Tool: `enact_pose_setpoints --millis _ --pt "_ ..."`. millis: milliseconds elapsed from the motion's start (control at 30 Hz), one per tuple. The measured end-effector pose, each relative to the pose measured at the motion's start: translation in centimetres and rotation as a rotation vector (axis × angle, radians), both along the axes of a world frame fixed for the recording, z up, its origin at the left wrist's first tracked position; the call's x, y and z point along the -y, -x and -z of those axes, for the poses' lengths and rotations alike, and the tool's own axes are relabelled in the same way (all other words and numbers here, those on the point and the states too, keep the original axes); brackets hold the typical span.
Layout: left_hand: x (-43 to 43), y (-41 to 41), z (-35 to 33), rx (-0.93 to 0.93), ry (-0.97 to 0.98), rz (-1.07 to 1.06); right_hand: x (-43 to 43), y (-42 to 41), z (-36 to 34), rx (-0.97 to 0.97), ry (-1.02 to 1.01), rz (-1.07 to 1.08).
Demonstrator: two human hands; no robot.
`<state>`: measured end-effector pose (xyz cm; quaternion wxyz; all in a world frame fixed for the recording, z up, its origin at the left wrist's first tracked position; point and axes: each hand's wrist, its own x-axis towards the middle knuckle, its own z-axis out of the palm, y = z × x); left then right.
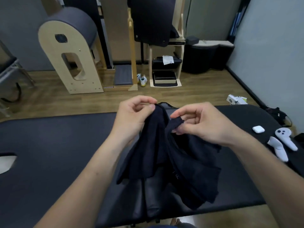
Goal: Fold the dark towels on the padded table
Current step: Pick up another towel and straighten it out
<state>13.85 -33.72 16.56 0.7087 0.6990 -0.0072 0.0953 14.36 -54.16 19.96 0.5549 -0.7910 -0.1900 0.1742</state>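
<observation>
Far left: padded table [57, 145], dark matte covering, smooth, with rounded corners. A rounded cut-out [7, 162] opens through it near the left edge, pale inside.

Behind, on a wood-plank floor: arched barrel [69, 51] with pale plywood sides, a dark padded curved top and oval openings cut in the side panel. To its right is a pair of light sneakers [142, 79], then a pale wooden shelf unit [165, 69] holding dark flat pads and a white sheet of paper [167, 59]. The print on the sheet is too small to read.

Centre-left: left hand [133, 114] is raised over the table, thumb and forefinger pinching the top edge of the dark towel [181, 170], other fingers loosely curled.

Centre: the towel is near-black, soft, with a matte nap. It hangs bunched in long vertical folds from both hands, over the middle of the table toward its near edge. The lower hem is uneven and slightly frayed-looking at the right. Faint marks sit low on the cloth, unreadable. Cannot tell how much of it rests on the padding. A shinier dark strip shows beneath it; cannot tell what it is.

Centre-right: right hand [200, 122] pinches a ribbed hem corner of the towel between thumb and fingertips, close beside the left hand.

Right, on the table: a small white rounded case [258, 129], glossy plastic. Just beyond it are two white handheld controllers [285, 139], smooth moulded shells, one with dark buttons on a round head. No label is legible on them.

On the floor past the table's far edge is a white carton [235, 99] with green print, blurred.
</observation>
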Motion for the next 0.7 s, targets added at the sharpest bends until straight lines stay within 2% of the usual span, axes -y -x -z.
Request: enact_pose_setpoints --millis 100,167,233,333,400,533,600,700 --pt "0.3 0.5 0.4 0.005 -0.002 0.077 -1.5 -0.7 1.0 0.284 0.237 -0.021" --pt "0.3 0.9 0.5 0.027 -0.014 0.124 -1.9 -1.2 1.5 0.412 0.261 -0.04" --pt "0.3 1.2 0.5 0.037 -0.009 0.163 -2.4 -1.6 1.5 0.453 0.197 -0.055" --pt "0.0 1.4 0.6 0.005 0.071 0.202 -3.0 -2.2 1.8 0.415 0.101 -0.088" --pt "0.0 1.4 1.0 0.009 0.12 0.182 -3.2 -2.6 2.1 0.452 0.128 -0.089" --pt "0.7 1.3 2.1 0.07 0.162 0.15 -3.4 -3.3 1.3 0.693 0.265 -0.078" --pt "1.0 1.0 2.9 0.181 0.038 0.066 -3.2 -4.2 0.2 0.815 0.277 -0.032" --pt "1.4 0.5 4.9 0.384 -0.385 -0.014 -2.2 -5.3 -2.8 0.754 0.154 0.029"
